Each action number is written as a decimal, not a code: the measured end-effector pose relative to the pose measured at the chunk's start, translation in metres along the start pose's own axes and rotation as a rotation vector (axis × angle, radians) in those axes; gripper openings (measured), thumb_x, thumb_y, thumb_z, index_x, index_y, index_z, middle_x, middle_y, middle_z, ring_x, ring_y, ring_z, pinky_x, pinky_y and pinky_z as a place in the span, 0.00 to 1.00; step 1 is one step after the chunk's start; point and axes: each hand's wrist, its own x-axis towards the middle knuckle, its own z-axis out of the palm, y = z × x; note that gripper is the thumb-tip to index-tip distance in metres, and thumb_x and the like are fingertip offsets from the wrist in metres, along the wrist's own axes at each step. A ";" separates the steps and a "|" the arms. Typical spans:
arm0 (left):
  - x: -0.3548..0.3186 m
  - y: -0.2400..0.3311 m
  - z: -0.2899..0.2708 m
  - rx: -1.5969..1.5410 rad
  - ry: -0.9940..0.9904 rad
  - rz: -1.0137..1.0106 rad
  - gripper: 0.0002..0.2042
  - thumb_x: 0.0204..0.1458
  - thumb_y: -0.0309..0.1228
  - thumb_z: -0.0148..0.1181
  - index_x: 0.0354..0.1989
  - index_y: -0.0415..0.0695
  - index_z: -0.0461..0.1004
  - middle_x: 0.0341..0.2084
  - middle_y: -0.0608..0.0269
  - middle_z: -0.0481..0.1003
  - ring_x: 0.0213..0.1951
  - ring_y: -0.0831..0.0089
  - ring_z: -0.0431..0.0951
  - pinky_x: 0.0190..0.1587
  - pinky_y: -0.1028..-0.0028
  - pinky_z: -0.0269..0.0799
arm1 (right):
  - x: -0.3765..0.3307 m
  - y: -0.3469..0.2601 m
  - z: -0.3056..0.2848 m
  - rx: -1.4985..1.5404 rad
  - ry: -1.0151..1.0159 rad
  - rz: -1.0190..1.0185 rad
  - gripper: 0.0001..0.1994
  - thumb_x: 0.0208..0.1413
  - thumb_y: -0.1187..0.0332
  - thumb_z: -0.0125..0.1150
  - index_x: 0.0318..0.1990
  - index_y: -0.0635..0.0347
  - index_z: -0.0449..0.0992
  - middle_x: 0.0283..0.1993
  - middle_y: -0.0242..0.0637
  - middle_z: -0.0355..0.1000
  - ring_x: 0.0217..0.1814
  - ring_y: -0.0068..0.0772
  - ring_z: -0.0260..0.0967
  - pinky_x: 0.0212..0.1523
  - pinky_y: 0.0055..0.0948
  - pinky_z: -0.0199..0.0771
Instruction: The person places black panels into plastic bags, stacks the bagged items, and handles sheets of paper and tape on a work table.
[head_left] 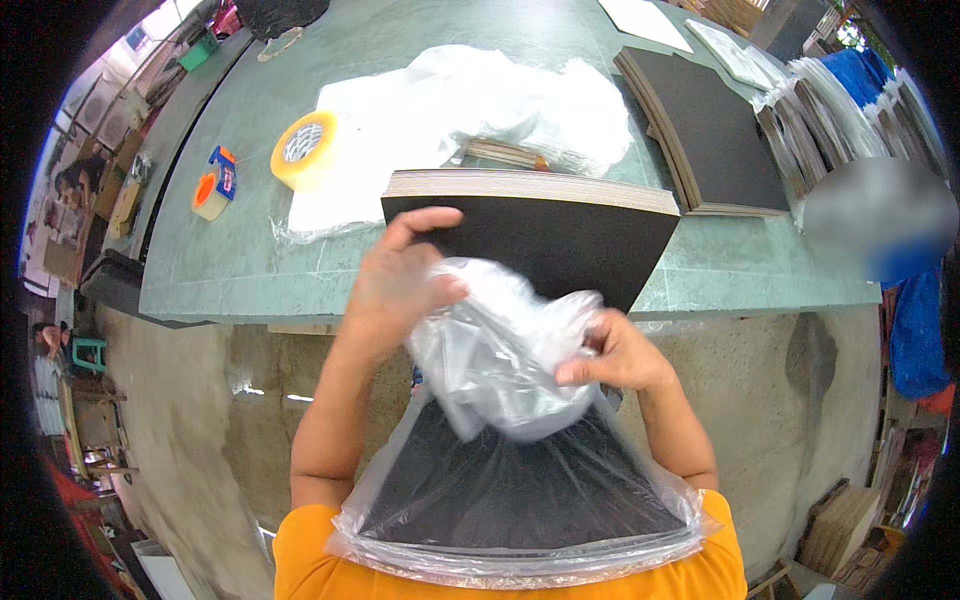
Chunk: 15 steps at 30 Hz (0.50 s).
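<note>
A clear plastic bag [500, 345] is bunched up in front of me. Its lower part covers a black board [490, 480] that leans against my orange shirt. My right hand [625, 352] pinches the gathered plastic between thumb and fingers. Slightly blurred, my left hand [398, 280] is at the other side of the bunch, fingers stretched out and apart, thumb near the plastic. Just beyond both hands, a stack of black boards [540, 235] with pale layered edges stands tilted at the table's near edge, its lower part hidden by the bag.
On the green table [240, 270] lie loose plastic sheeting [480, 90], a yellow tape roll [303, 150] and a tape dispenser [216, 185]. More dark boards [715, 135] are stacked to the right, beside wrapped bundles [820, 120]. A green stool [89, 353] stands far left.
</note>
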 end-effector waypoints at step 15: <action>-0.012 -0.029 -0.014 0.312 -0.185 -0.110 0.24 0.36 0.28 0.64 0.44 0.39 0.64 0.35 0.63 0.70 0.38 0.78 0.68 0.41 0.78 0.63 | -0.012 0.000 -0.016 -0.090 0.510 -0.171 0.11 0.46 0.67 0.59 0.33 0.67 0.72 0.27 0.33 0.70 0.29 0.18 0.66 0.31 0.17 0.65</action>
